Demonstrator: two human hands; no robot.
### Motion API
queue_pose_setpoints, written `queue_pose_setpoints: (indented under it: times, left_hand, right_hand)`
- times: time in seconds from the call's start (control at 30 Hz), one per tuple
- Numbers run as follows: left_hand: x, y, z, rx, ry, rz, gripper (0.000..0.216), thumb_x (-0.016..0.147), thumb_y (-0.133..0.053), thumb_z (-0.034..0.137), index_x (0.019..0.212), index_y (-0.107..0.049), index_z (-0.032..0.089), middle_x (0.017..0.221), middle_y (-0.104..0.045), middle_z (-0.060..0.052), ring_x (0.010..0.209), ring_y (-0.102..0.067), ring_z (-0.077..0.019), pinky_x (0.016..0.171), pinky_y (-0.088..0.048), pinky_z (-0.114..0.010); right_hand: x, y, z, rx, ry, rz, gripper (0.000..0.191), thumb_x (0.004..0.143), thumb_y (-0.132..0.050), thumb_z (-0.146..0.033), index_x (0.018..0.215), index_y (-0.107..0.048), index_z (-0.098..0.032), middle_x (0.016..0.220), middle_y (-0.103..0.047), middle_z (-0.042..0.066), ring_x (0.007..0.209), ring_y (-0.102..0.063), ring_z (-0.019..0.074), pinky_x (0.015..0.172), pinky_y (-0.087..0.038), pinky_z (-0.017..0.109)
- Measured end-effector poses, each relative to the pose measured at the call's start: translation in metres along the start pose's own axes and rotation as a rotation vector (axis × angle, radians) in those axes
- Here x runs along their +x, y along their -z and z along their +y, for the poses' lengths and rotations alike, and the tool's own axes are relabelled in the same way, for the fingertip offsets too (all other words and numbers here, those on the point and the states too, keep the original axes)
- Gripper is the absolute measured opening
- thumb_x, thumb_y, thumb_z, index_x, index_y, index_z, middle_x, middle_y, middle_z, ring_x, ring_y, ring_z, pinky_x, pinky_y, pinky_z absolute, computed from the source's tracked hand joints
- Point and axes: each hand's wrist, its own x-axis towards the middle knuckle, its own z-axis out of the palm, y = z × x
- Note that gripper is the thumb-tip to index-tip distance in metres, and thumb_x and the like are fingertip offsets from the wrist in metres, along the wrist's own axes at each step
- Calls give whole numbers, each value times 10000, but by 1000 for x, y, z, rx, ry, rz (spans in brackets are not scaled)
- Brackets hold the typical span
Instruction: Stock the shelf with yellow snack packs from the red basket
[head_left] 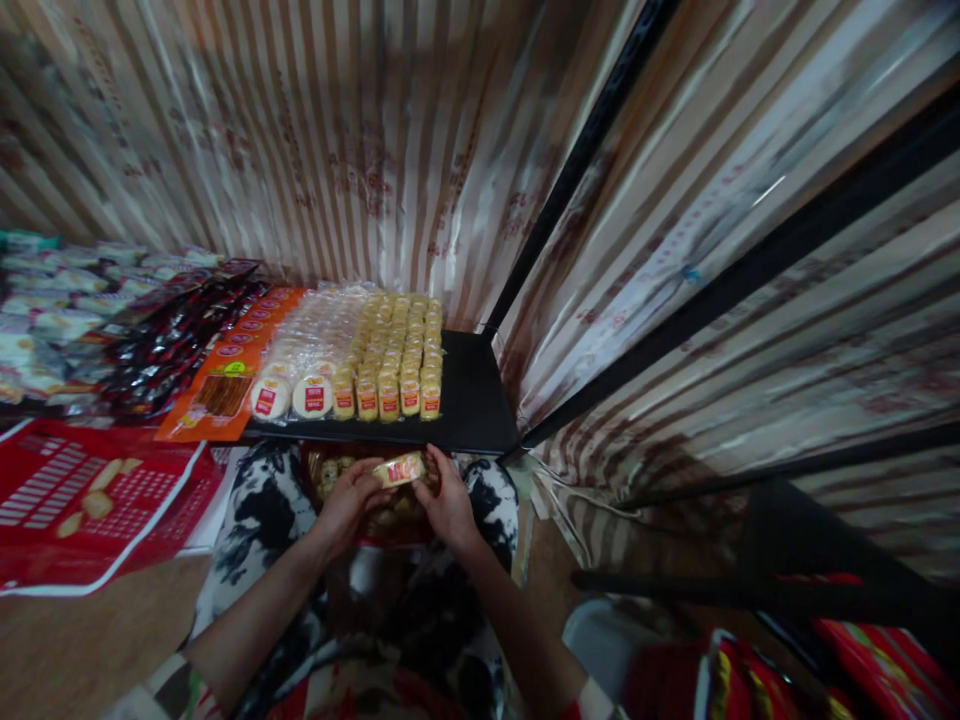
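Between my two hands is a small yellow wrapped snack packet (pixel 400 469) with a red and white label facing up. My left hand (pixel 351 500) pinches its left end, and my right hand (pixel 448 503) grips its right end. Under the hands, between my knees, a container of similar yellow packets (pixel 330 470) is partly hidden. Just ahead, on a black shelf (pixel 472 390), stand neat rows of the same yellow packets (pixel 397 350). To their left lie rows of round white packets (pixel 311 395) in clear wrapping with red labels.
An orange snack bag (pixel 225 375), dark shiny packets (pixel 172 340) and white packets (pixel 67 290) line the shelf leftward. A red printed bag (pixel 97 500) hangs at the front left. Striped sheeting (pixel 337 130) and black poles (pixel 577 170) stand behind. Red packages (pixel 750 675) lie lower right.
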Motion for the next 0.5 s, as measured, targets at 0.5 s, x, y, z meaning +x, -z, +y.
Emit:
queue_pose_setpoints:
  times: [0.5]
  left_hand:
    - [14,-65,1,35,-70,-151,418,577,-765,232,909,-517,178,794,-681,-21,738,-656,-157,681,-528,-268]
  right_hand:
    - [9,8,-17,546,-156,327,485,710,-628,-361,1121,-429,-196,1017,-643,96,917,-641,201,818,-522,348]
